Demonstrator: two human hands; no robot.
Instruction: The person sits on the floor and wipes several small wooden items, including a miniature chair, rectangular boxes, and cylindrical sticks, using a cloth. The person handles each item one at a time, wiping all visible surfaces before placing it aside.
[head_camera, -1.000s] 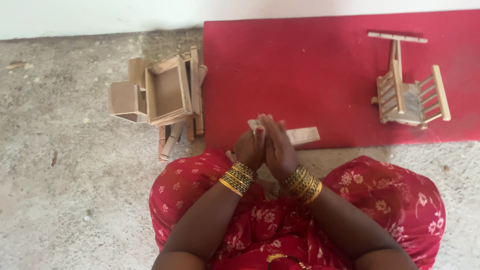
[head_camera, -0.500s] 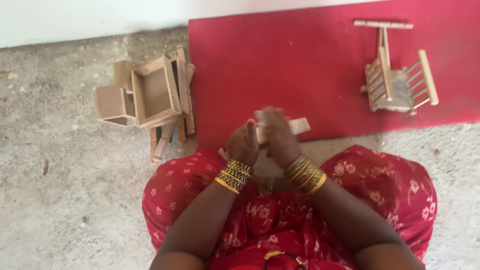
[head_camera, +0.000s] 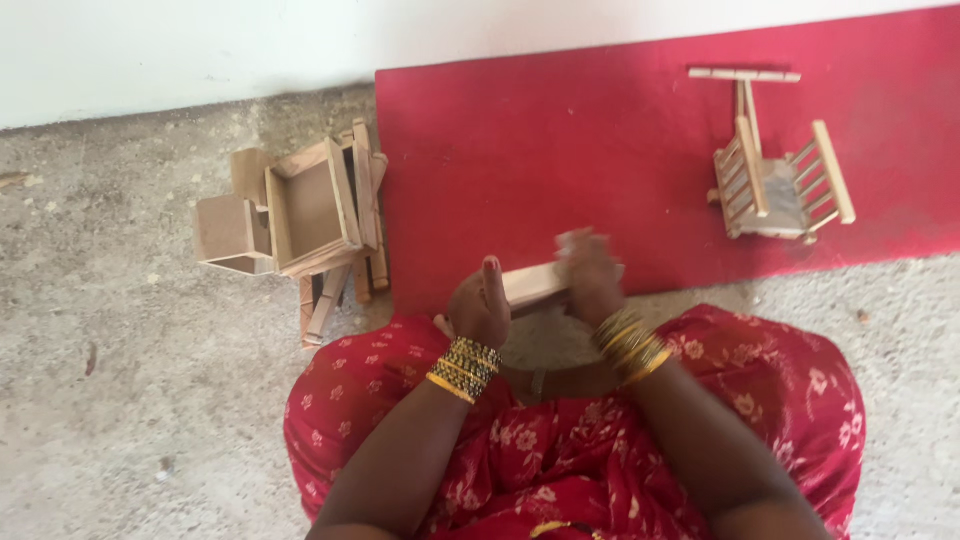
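Rough grey concrete floor (head_camera: 130, 400) fills the lower and left parts of the view, bounded at the top by a white wall (head_camera: 180, 50). A red mat (head_camera: 560, 150) lies on the floor against the wall, covering the upper right area.

The person sits at the near edge of the mat, lap covered in red floral cloth (head_camera: 560, 450), with gold bangles on both wrists.

On the bare floor just left of the mat stands a heap of unfinished wooden parts (head_camera: 300, 215): open box-like frames resting on loose slats, the right side of the heap touching or nearly touching the mat's edge. On the mat, well apart to the right, sits a small wooden toy cart (head_camera: 775, 180) with railed sides and a long handle ending in a crossbar near the wall.

A flat wooden piece (head_camera: 535, 283) is held above the mat's near edge, between the two hands. The left hand (head_camera: 480, 310) grips its left end, fingers curled around it and thumb raised. The right hand (head_camera: 592, 275) is closed over the right end; it is blurred, so the exact finger placement cannot be told. A pale scrap shows at the right hand's fingertips; its nature cannot be told.
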